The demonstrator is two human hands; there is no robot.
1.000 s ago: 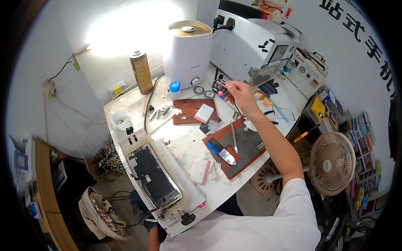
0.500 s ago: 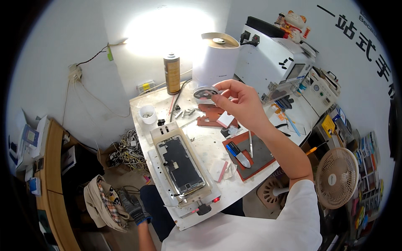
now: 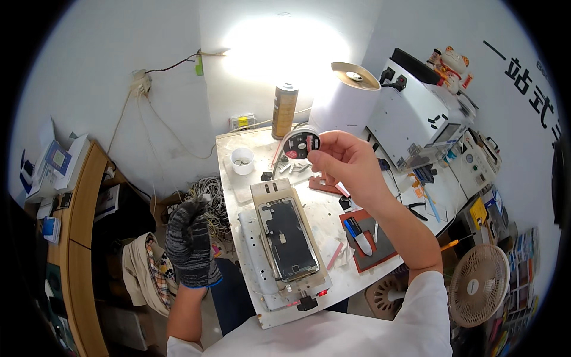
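My right hand [image 3: 345, 163] pinches a small round spool [image 3: 301, 144] between thumb and fingers above the far part of the workbench. The spool's flat face, with a black and red label, is turned towards me. My left hand [image 3: 191, 241] wears a dark grey knitted glove with a blue cuff edge. It is raised left of the bench, its fingers loosely bent and nothing visible in it. Between my hands, a phone screen assembly [image 3: 289, 238] with a dark back lies on a beige heated-plate machine [image 3: 264, 193], which has a black knob and a lit red switch.
A white cup [image 3: 242, 161], a brown spray can [image 3: 285, 110] and a white cylindrical device [image 3: 345, 101] stand along the bench's far side. A blue-and-white marker-like tube [image 3: 358, 237] lies on a red-edged mat. A fan [image 3: 479, 285] is at right; bundled cables [image 3: 208, 196] lie at left.
My left gloved hand has risen from low beside the bench. The spool has tilted so its labelled face shows, still held in my right hand. The view has shifted left.
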